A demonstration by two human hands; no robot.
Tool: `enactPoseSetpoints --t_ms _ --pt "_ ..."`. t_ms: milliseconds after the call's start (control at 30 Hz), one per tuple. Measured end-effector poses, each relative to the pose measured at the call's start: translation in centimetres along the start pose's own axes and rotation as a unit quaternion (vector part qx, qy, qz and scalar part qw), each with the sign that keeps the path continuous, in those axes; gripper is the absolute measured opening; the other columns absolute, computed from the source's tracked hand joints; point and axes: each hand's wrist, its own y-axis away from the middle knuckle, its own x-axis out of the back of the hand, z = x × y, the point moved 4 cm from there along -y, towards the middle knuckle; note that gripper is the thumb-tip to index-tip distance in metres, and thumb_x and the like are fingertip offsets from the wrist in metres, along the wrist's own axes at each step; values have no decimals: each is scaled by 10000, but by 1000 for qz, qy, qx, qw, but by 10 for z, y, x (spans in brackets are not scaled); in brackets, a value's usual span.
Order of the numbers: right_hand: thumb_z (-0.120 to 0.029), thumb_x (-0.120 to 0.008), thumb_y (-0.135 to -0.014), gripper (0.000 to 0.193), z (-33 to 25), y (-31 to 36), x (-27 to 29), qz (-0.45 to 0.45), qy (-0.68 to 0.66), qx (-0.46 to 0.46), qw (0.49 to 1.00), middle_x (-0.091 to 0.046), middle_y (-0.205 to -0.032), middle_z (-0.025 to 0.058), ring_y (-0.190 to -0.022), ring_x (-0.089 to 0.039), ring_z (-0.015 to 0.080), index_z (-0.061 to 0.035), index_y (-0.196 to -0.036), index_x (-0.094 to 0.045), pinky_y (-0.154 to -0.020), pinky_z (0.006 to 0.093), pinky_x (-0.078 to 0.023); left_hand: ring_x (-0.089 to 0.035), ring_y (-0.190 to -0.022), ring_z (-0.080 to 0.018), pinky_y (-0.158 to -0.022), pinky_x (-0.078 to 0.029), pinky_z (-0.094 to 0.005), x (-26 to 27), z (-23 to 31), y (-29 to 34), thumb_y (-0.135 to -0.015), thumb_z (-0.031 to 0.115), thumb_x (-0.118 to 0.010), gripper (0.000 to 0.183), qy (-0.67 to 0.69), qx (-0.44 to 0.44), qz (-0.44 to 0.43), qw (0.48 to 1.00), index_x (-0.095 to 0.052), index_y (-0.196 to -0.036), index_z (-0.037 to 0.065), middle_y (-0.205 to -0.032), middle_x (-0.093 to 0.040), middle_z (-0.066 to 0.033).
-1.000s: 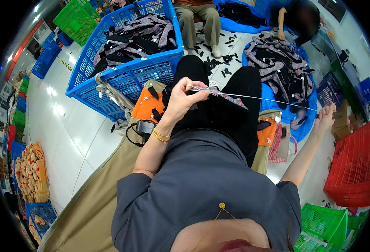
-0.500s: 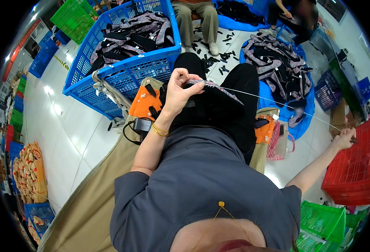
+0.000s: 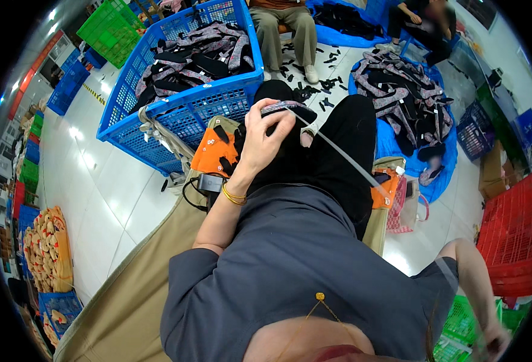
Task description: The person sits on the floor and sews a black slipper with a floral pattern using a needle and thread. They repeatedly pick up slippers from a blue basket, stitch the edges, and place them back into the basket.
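Note:
My left hand is closed on a black fabric piece with a pink-grey patterned edge, held above my lap. From that piece a pale thread runs taut down to the right, smeared by motion, and fades from sight before my right arm. My right hand is far out at the lower right, close to the green crates; blur hides its fingers and whatever they may hold.
A blue crate full of similar pieces stands at front left. More lie in a heap on blue sheeting at front right. Black scraps litter the floor. A red crate stands right. Two people sit opposite.
My right hand has swung from beside the red crate down to the lower right, the thread dropping with it. My left hand has turned the fabric piece slightly.

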Motion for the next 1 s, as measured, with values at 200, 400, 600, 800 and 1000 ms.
enactPoseSetpoints --t_ms 200,400,600,800,1000 --pt "-47 -710 -815 85 34 38 -103 -76 -80 -73 991 -624 -767 78 -681 -586 204 -47 -883 -659 -596 303 -463 -455 -1203 -173 -967 -393 -312 7 -38 -4 -869 184 -730 188 211 130 69 966 -764 -951 18 -1104 -629 -66" --pt "-41 -742 -793 161 151 173 -149 -200 16 -369 907 -658 -832 86 -742 -628 231 -61 -942 -685 -639 317 -494 -453 -1255 -175 -1020 -379 -311 0 -35 -2 -872 87 -706 98 312 133 -38 940 -751 -915 11 -1156 -628 -78" --pt "-20 -753 -729 296 180 262 -199 -415 60 -362 833 -675 -930 91 -831 -667 246 -88 -1011 -695 -705 326 -538 -490 -1183 -131 -932 -410 -256 -7 -20 0 -875 84 -719 93 320 123 -132 930 -744 -932 16 -1313 -506 -88" --pt "18 -705 -610 420 180 276 -212 -436 129 -220 863 -650 -966 41 -789 -663 217 -82 -1014 -652 -614 303 -538 -535 -1133 -131 -932 -459 -266 -11 -7 3 -961 146 -626 139 270 48 -155 949 -679 -988 21 -1299 -523 -77" --pt "55 -711 -620 408 181 281 -207 -416 19 -314 853 -643 -925 66 -775 -657 229 -59 -1008 -655 -624 291 -540 -600 -1053 -146 -942 -539 -328 -18 -12 5 -999 172 -564 185 399 114 -136 900 -642 -1067 18 -1216 -578 -75"
